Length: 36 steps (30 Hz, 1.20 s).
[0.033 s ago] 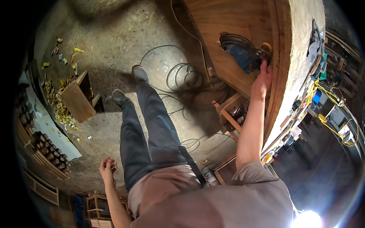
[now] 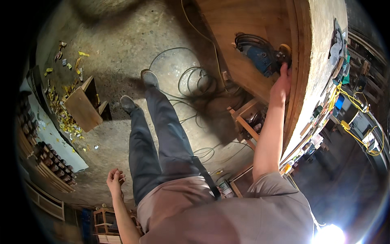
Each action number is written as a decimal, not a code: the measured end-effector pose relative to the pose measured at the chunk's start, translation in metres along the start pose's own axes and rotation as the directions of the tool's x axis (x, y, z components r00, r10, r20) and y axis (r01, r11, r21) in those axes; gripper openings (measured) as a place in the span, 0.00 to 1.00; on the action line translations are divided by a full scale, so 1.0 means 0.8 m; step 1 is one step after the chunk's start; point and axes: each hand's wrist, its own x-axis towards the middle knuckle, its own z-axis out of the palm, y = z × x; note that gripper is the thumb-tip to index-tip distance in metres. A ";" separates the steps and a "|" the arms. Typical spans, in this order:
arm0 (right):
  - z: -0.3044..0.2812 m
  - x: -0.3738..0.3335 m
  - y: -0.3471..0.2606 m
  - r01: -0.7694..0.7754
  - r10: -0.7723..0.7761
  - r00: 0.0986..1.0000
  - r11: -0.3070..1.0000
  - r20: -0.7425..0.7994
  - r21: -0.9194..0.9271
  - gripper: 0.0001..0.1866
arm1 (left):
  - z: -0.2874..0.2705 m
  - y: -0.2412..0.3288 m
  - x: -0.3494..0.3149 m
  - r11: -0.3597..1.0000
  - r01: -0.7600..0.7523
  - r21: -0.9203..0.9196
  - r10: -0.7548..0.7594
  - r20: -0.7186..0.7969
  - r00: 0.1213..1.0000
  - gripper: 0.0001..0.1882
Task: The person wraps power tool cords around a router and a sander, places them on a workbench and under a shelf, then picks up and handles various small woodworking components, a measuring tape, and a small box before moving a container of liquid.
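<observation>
My right hand point(image 2: 280, 84) reaches into a wooden cabinet-like recess at the upper right. Its fingers close at the dark head of a blue corded power tool point(image 2: 260, 60), and the fingertips are partly hidden. Bundled dark cord point(image 2: 248, 40) lies against the tool's far end, and a round tan disc point(image 2: 285, 49) shows at its head. On the lower left, my left hand point(image 2: 115, 179) hangs beside my leg, away from any surface. Its fingers are curled, and whatever is in them, if anything, is too small to name.
Thick wooden edging point(image 2: 300, 61) borders the recess on the right. Loose cable point(image 2: 195, 83) coils over the concrete floor ahead of my feet. A small wooden stool point(image 2: 84, 106) stands at the left by scattered yellow scraps point(image 2: 67, 118). Below the recess is a wooden frame point(image 2: 248, 126).
My right hand has shifted very slightly upward with the head of the power tool. The left hand stays where it was.
</observation>
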 end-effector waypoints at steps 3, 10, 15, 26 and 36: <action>0.013 0.024 0.013 -0.107 0.112 0.994 0.954 0.000 0.281 0.25 | -0.004 0.001 0.008 1.000 -0.010 -0.004 0.010 0.020 1.000 0.08; 0.006 0.041 0.052 0.136 -0.149 0.989 0.932 -0.013 -0.335 0.24 | 0.000 0.026 0.014 0.993 -0.113 -0.033 0.115 0.087 0.990 0.10; -0.032 -0.083 0.081 0.001 -0.042 0.997 0.857 -0.069 -0.515 0.12 | -0.002 0.064 0.015 0.971 -0.237 0.014 0.232 0.168 0.958 0.11; -0.219 -0.602 0.177 -0.119 0.628 0.529 0.721 0.571 -0.682 0.17 | -0.091 0.113 0.102 0.887 -0.394 0.240 0.339 0.241 0.909 0.11; -0.300 -0.866 0.249 -0.654 0.758 0.607 0.648 0.240 -0.392 0.12 | -0.110 0.186 0.157 -0.683 -0.729 0.042 0.153 0.984 -0.087 0.08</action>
